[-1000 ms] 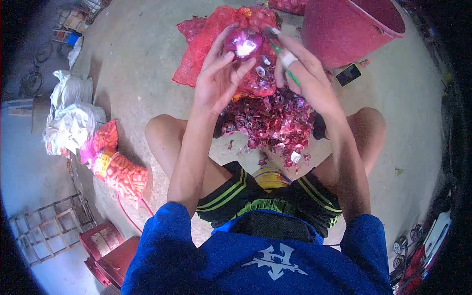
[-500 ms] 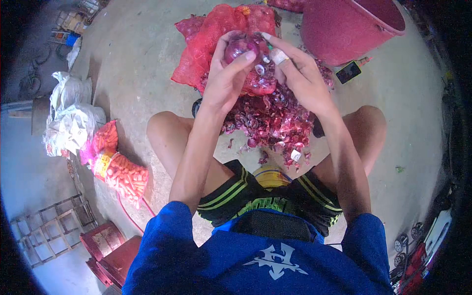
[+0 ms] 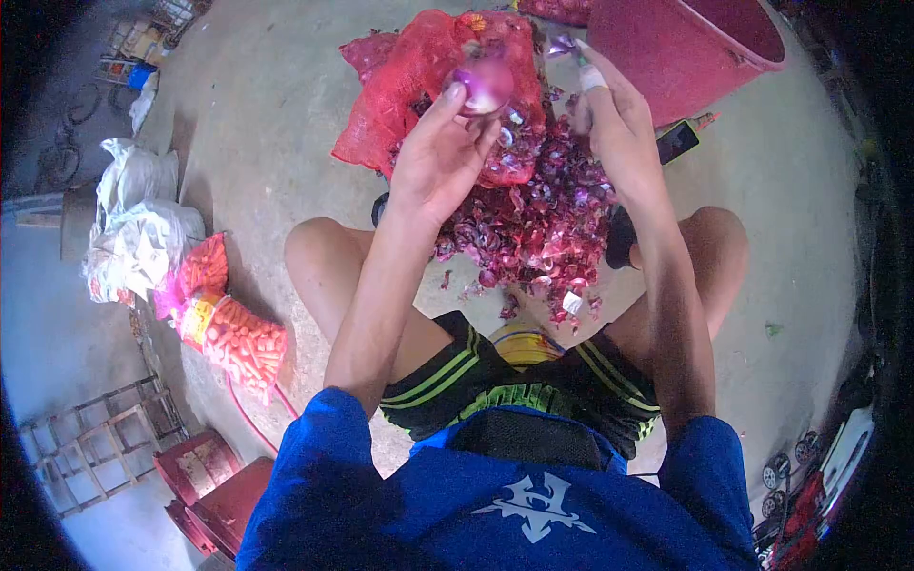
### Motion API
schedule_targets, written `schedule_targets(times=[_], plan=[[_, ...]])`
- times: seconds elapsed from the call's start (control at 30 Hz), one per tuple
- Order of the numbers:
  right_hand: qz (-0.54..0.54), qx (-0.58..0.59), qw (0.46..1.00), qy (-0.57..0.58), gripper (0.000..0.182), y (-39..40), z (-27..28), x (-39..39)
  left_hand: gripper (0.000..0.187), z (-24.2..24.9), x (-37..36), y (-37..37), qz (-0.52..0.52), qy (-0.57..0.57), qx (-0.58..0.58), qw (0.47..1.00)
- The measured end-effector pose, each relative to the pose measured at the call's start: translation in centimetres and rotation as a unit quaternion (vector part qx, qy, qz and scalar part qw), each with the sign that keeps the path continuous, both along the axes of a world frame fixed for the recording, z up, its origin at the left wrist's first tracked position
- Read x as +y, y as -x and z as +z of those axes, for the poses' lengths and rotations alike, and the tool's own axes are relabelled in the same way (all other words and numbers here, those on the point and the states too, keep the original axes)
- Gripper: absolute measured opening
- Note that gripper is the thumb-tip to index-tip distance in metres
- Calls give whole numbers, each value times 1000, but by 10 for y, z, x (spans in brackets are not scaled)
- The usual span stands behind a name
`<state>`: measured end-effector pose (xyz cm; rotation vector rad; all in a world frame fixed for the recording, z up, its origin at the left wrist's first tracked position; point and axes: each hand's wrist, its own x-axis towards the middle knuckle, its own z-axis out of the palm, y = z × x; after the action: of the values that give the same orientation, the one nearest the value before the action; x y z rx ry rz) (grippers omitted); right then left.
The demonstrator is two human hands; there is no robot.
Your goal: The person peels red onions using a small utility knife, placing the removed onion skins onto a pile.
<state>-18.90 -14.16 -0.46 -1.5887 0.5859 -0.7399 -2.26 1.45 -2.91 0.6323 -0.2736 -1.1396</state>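
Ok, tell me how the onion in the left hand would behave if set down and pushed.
The onion would probably roll, given its rounded outline. Its glossy sheen suggests it may be slippery to pick up again. It also seems firm rather than floppy, as its shape shows no sag in the left hand.

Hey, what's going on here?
Someone sitting on the floor is handling a red onion, held up in the left hand. The right hand is apart from it, with a scrap of purple skin at its fingertips. A heap of loose skins lies on the floor in front of them, beside a red mesh sack. A large reddish tub stands beyond, to the right.
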Motion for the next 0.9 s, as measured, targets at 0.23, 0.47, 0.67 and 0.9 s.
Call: schedule_targets(times=[0.23, 0.47, 0.67, 0.9], plan=[[72, -9, 988, 135, 53, 1, 3, 15, 38, 13, 6, 1, 50, -1, 37, 998], [93, -52, 961, 253, 62, -10, -5, 31, 33, 9, 9, 0, 40, 39, 44, 997], [100, -16, 968, 229, 62, -11, -1, 36, 41, 12, 10, -1, 43, 51, 19, 998], [51, 1, 965, 258, 59, -17, -4, 49, 49, 7, 9, 3, 118, 28, -56, 991]])
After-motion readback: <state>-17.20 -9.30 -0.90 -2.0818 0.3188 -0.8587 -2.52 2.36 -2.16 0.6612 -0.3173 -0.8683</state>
